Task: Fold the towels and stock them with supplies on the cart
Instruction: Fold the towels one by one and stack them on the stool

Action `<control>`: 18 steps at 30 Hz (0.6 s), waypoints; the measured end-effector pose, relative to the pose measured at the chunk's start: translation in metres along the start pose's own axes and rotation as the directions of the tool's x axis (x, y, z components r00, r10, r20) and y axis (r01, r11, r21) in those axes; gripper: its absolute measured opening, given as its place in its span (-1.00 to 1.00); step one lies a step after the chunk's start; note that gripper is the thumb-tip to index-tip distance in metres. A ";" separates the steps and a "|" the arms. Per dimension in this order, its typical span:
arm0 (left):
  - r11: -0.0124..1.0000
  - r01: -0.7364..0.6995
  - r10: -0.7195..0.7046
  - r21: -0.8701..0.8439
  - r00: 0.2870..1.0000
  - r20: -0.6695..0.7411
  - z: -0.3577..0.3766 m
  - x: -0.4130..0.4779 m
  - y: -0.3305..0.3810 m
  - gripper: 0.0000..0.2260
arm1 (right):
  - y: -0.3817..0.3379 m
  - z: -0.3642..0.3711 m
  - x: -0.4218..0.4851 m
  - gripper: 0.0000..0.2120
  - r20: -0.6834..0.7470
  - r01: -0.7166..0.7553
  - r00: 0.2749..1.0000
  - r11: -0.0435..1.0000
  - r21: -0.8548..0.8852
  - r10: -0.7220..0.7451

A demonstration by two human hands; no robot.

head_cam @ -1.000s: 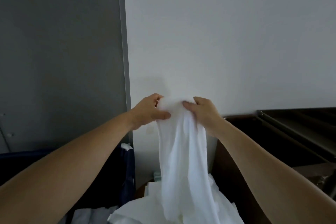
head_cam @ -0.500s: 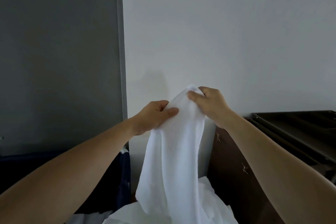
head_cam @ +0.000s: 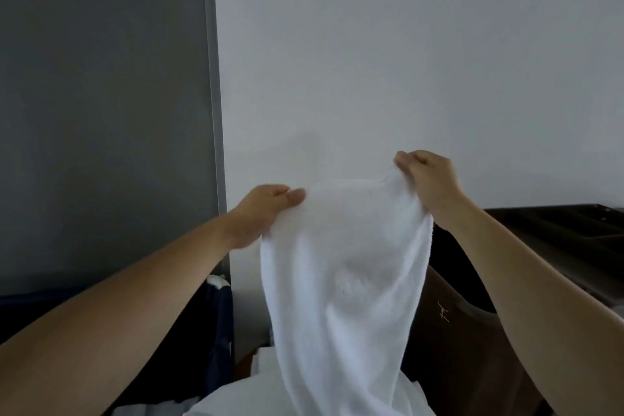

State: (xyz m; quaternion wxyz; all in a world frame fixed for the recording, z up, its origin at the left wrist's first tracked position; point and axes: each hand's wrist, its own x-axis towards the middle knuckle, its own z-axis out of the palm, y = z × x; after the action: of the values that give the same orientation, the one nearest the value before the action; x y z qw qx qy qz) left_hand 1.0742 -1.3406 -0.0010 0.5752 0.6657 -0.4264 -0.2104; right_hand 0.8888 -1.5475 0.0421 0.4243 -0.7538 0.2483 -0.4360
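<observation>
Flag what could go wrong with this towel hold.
The left hand only pinches the towel edge under its thumb; it may slip.
The right hand holds higher, so the top edge slopes; the fold may come out skewed.
The towel's tail hangs down to the white pile and may drag on it.

Reaches forward and up with both bare forearms, hands apart. Pinches one top corner of white terry-cloth towel (head_cam: pixel 344 263) between thumb and fingers of left hand (head_cam: pixel 266 213), held lower. Grips the opposite corner in curled fingers of right hand (head_cam: pixel 429 179), held higher.
</observation>
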 end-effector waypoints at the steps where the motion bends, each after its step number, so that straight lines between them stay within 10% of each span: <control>1: 0.995 -0.071 0.072 0.067 0.997 -0.002 0.003 0.003 0.014 -0.62 | 0.000 0.002 -0.006 -0.71 0.120 -0.021 0.993 0.998 0.056 0.015; 4: 0.927 -0.235 0.227 0.293 0.972 0.064 0.024 0.010 0.038 -0.61 | -0.004 0.016 -0.032 -0.82 0.497 -0.118 0.866 0.988 0.101 0.053; 7: 0.901 -0.257 0.258 0.349 0.965 0.044 0.041 0.009 0.034 -0.63 | -0.008 0.027 -0.046 -0.79 0.583 -0.166 0.806 0.985 0.054 0.104; 12: 0.991 -0.007 0.037 -0.134 0.975 0.221 0.050 -0.011 -0.001 -0.64 | -0.040 0.026 -0.035 -0.67 0.296 -0.008 0.954 0.977 0.214 -0.056; 18: 0.980 0.134 -0.173 0.145 0.937 0.302 0.064 -0.029 -0.050 -0.56 | -0.099 0.013 -0.008 -0.59 -0.073 0.260 0.963 0.831 0.491 -0.258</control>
State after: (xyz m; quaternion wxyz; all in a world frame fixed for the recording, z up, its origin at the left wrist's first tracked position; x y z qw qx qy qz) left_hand 1.0253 -1.3560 -0.0705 0.4400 0.6891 -0.4709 -0.3313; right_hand 0.8966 -1.4853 0.1198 0.5401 -0.6451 0.0242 -0.5399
